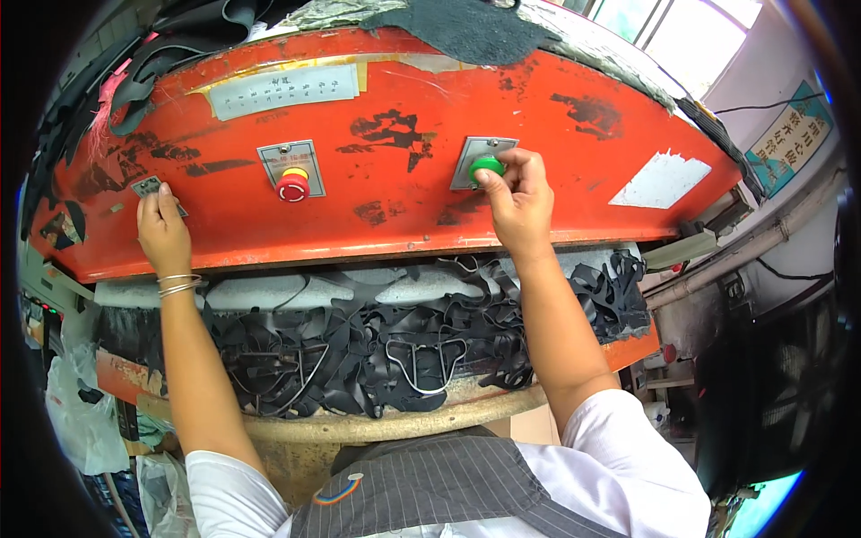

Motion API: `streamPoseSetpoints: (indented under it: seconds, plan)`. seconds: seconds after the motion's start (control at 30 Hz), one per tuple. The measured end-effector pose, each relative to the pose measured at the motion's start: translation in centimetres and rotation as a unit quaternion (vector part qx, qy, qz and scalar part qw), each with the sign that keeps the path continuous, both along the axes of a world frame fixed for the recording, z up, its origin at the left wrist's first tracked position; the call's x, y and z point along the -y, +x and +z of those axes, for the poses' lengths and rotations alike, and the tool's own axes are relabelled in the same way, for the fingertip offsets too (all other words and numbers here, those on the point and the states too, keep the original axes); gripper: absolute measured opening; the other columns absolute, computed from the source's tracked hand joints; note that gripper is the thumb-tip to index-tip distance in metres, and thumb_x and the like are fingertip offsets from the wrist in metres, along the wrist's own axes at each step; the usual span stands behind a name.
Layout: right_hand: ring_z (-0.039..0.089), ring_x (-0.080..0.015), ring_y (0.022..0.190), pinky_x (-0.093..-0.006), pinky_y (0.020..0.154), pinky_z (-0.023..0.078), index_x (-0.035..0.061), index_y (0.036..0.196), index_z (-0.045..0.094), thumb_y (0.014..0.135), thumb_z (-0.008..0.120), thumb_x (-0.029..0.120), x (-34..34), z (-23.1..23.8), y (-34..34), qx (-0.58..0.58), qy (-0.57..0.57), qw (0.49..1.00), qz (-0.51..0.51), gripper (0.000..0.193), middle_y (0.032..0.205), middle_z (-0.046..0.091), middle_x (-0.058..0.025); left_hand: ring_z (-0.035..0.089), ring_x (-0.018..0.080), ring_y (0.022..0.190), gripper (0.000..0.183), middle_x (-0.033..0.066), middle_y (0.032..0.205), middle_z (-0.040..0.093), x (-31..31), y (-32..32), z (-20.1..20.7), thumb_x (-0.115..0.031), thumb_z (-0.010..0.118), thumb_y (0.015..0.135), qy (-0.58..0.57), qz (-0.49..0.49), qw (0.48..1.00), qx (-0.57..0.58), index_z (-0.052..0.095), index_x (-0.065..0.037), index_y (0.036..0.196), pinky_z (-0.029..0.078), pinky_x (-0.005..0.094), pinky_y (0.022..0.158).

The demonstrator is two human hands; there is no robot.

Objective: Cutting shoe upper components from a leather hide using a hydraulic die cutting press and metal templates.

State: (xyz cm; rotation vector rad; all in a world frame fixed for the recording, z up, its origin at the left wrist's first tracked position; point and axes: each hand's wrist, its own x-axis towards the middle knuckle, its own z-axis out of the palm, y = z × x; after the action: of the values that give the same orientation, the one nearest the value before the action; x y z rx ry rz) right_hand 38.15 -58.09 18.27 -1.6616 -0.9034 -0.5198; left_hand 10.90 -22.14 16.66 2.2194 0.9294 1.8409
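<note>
"While your fingers work, what's done?"

"My right hand [523,199] clamps the green button [485,169] between thumb and forefinger, right of the red panel's [386,224] middle; my left hand [163,231] touches a small plate [145,185] near its left edge, grip unclear. Black scraps [348,316] look cut, uncleared around a steel frame [427,392] near the bed's [377,429] front edge."

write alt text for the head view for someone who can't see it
A person's right hand holds a green button on a red machine panel, while the left hand is at a small metal plate. A red button sits between them; dark scraps and metal frames lie below.
</note>
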Motion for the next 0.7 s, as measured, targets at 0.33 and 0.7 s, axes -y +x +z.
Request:
streamPoseSetpoints:
  seconds: [0.33, 0.7]
  plan:
    - [0.053, -0.0066, 0.07, -0.0225, 0.061, 0.045, -0.0013, 0.106, 0.058, 0.086, 0.072, 0.012, 9.2, -6.4, -2.0, -0.226, 0.013, 0.973, 0.036, 0.028, 0.076, 0.059, -0.0004, 0.049, 0.0327, 0.059, 0.033, 0.0152, 0.066, 0.049, 14.6, -13.9, -9.2, -0.018, 0.063, 0.089, -0.21, -0.175, 0.917, -0.29, 0.051, 0.001, 0.065, 0.038, 0.0419, 0.057]
    - [0.065, -0.0339, 0.083, -0.0427, 0.074, 0.049, -0.0044, 0.107, 0.059, 0.077, 0.077, 0.026, 2.7, -14.1, -5.3, -0.177, -0.195, 0.942, -0.207, 0.046, 0.088, 0.067, -0.0194, 0.052, 0.0409, 0.104, 0.021, 0.0179, 0.098, 0.058, 19.1, -19.9, -14.8, -0.015, 0.063, 0.081, -0.1, -0.15, 0.929, -0.323, 0.058, 0.001, 0.093, 0.041, 0.0482, 0.091]
